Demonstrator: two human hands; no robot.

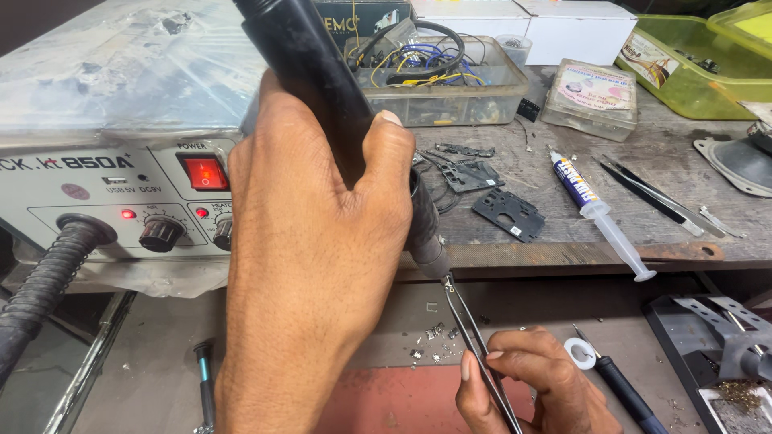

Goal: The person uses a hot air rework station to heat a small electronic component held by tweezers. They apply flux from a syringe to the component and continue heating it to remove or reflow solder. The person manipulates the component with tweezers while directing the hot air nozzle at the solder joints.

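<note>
Standing on the desk, the grey heating unit is switched on, its red switch lit. The black hot-air wand is gripped by the left hand, fingers wrapped tight; a slip could scorch the right hand. Tweezers, pinched there, meet the nozzle; the tiny part, if any, could be blown away.

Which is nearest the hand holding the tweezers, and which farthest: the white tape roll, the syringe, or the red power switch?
From the right hand:
1. White tape roll, just beside it on the right.
2. Syringe, up on the bench.
3. Red power switch, far left on the machine.
</note>
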